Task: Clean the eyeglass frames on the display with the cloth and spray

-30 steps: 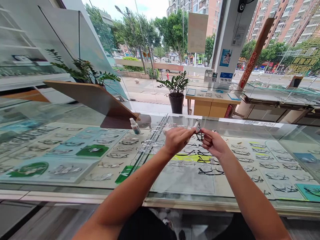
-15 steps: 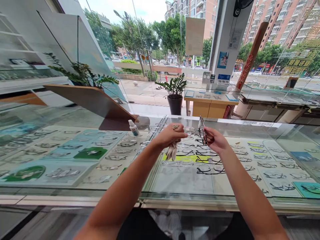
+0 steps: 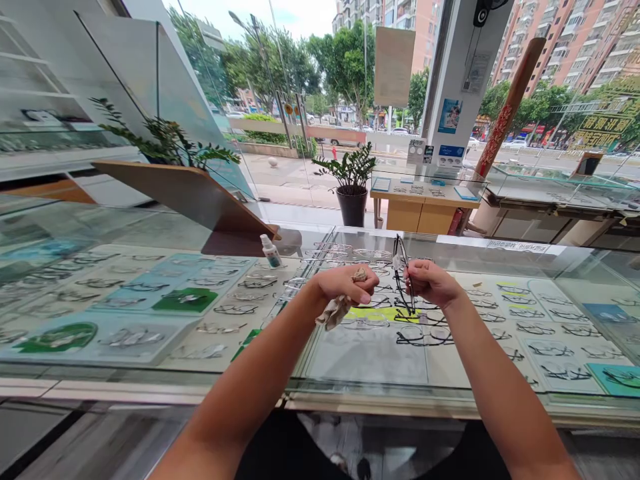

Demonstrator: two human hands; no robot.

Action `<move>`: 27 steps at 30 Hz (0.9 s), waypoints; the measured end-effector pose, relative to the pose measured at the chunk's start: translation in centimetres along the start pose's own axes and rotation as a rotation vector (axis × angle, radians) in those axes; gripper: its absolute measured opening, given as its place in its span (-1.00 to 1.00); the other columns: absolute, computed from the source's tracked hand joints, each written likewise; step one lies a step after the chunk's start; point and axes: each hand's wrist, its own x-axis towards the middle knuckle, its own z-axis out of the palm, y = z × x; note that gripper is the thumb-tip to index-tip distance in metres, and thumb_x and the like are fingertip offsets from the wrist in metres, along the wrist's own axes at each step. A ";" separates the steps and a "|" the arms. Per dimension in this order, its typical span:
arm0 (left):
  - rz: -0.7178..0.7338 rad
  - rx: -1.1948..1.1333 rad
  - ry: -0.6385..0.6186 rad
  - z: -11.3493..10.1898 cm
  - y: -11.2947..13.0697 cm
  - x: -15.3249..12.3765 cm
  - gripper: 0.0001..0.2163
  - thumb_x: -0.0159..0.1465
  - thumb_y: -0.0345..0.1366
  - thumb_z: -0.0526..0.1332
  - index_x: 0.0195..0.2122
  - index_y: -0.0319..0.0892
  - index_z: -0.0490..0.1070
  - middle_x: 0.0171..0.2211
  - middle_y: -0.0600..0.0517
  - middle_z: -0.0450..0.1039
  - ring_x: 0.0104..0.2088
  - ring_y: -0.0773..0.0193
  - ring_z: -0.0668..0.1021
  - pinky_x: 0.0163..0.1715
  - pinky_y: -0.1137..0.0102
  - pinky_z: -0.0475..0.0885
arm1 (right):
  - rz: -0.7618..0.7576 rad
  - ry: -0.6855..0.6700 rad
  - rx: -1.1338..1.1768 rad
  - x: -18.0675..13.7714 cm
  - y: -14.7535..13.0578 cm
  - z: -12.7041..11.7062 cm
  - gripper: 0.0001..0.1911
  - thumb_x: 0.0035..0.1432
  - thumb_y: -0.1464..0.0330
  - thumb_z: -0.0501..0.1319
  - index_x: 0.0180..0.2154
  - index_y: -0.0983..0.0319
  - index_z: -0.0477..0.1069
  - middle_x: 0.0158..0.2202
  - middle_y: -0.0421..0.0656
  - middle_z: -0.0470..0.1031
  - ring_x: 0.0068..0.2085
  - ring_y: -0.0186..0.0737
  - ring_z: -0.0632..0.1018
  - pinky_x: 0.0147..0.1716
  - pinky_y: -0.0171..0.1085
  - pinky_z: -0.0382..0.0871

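My right hand is closed on a pair of dark-framed glasses, held upright above the glass display counter. My left hand is closed on a crumpled beige cleaning cloth that hangs below the fist. The two hands are a short gap apart over the counter's middle. Under the glass lie rows of several eyeglass frames on trays.
A small white spray bottle stands on the counter to the left of my hands, by a slanted wooden board with a plant. A potted plant and a low wooden table stand beyond, before the shop windows.
The hands were together at the glasses; the left hand drew away with the cloth. The right hand turned the glasses upright and lowered them slightly.
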 end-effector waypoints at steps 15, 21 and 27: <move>0.118 -0.194 0.564 1.7 -0.8 2.7 -0.58 -0.05 -0.05 0.53 -0.43 -0.16 0.34 -0.69 0.26 0.09 -0.66 0.50 0.17 -0.65 0.51 -0.02 | -0.097 0.130 -0.038 0.8 0.7 0.5 -0.53 -0.09 0.00 0.55 -0.40 0.25 0.54 -0.67 -0.45 -0.01 -0.58 -0.49 -0.01 -0.52 -0.29 -0.22; 0.157 -0.218 0.584 1.7 -0.9 3.0 -0.59 -0.04 -0.09 0.52 -0.42 -0.15 0.32 -0.68 0.30 0.04 -0.66 0.51 0.13 -0.65 0.50 -0.04 | -0.084 0.189 -0.001 1.1 0.9 0.7 -0.59 -0.09 0.06 0.54 -0.41 0.24 0.55 -0.63 -0.40 0.07 -0.56 -0.46 0.07 -0.54 -0.33 -0.13; 0.164 -0.211 0.583 1.5 -1.0 3.1 -0.61 -0.01 -0.10 0.50 -0.43 -0.15 0.30 -0.68 0.30 0.03 -0.66 0.52 0.09 -0.65 0.50 -0.06 | -0.087 0.252 0.028 1.3 1.1 0.8 -0.62 -0.20 0.12 0.57 -0.44 0.26 0.61 -0.56 -0.28 0.33 -0.46 -0.40 0.28 -0.44 -0.34 0.15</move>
